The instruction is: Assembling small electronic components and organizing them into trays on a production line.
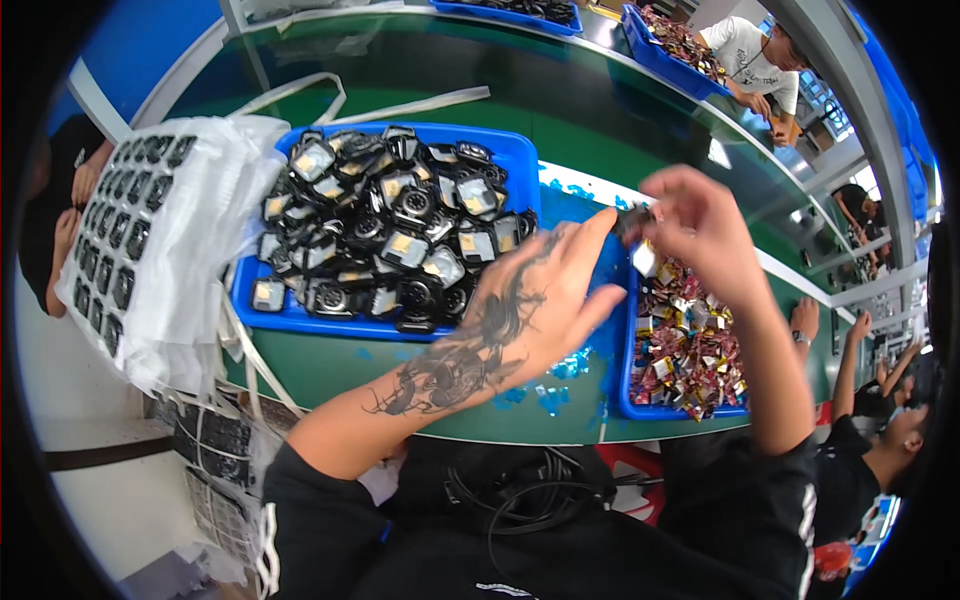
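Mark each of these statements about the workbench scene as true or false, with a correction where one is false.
1. The left hand and right hand meet over a small dark part. True.
2. The blue tray in front of the person holds red apples. False: it holds a heap of small black parts with metallic faces.
3. A second blue bin of small red and gold pieces sits under the right hand. True.
4. The white-wrapped tray of dark parts lies at the person's right. False: it lies at the left.
5. The bench top is green. True.
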`<action>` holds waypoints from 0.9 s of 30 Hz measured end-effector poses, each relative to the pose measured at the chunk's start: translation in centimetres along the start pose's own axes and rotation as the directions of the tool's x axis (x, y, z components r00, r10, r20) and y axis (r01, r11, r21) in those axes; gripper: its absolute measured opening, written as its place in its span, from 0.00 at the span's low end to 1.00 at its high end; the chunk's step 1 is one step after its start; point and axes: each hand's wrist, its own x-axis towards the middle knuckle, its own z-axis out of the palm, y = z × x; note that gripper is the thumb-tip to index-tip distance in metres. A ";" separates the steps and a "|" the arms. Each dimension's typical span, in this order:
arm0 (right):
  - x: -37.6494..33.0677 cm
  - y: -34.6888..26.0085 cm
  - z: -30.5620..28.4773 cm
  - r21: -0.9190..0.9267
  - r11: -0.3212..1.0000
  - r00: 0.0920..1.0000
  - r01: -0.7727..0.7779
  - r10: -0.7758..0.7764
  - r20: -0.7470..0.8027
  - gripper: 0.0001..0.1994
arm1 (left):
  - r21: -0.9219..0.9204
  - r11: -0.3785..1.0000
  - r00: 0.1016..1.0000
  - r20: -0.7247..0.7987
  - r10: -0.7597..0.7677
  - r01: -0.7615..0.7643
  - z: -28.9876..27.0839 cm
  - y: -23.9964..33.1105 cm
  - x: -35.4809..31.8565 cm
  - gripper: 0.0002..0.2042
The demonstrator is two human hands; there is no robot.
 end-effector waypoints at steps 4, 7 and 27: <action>10.0 4.1 -4.4 -0.364 0.906 0.975 -0.215 0.175 -0.140 0.16 | 0.566 0.825 0.999 0.032 -0.026 0.003 -2.7 -3.2 1.0 0.15; 14.2 8.4 -4.8 -0.250 0.895 0.929 -0.368 0.345 -0.133 0.20 | 0.747 0.648 0.953 -0.064 0.296 -0.151 -2.2 -6.9 -2.0 0.19; -4.2 -0.3 3.6 0.050 0.997 0.996 0.064 -0.066 0.051 0.08 | -0.885 0.311 0.876 0.187 -0.444 0.347 -0.4 -1.0 1.2 0.09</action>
